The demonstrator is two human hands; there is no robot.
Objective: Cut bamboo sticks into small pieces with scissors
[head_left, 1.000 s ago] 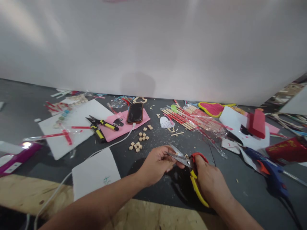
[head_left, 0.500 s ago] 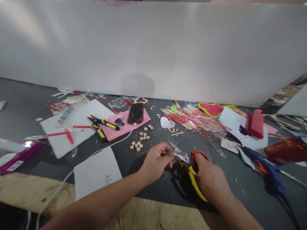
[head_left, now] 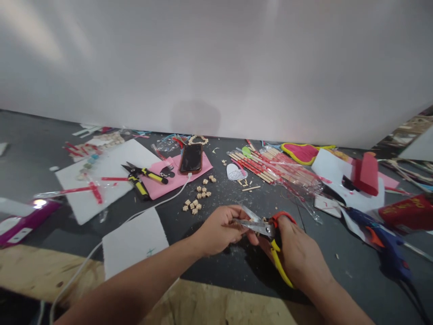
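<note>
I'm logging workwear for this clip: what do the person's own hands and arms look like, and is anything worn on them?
The left hand and right hand are ungloved, with no ring to be made out. The left forearm and right forearm show no sleeve, watch or bracelet in view.

We see a dark grey table point(head_left: 320, 266), with pale wood point(head_left: 199, 300) along its near side. On the left, we find a purple and white object point(head_left: 29, 225), a large white sheet point(head_left: 72, 196) and, nearer us, a smaller sheet point(head_left: 131, 243) with a green mark. A pink paper point(head_left: 158, 189) lies left of the middle, where a white cable point(head_left: 169, 198) crosses the tabletop. Small wooden clusters point(head_left: 195, 205) sit near the middle. On the far right, we see a bundle of sticks point(head_left: 260, 167) and a yellow-edged pink shape point(head_left: 301, 152); nearer lies a blue glue gun point(head_left: 389, 248).
</note>
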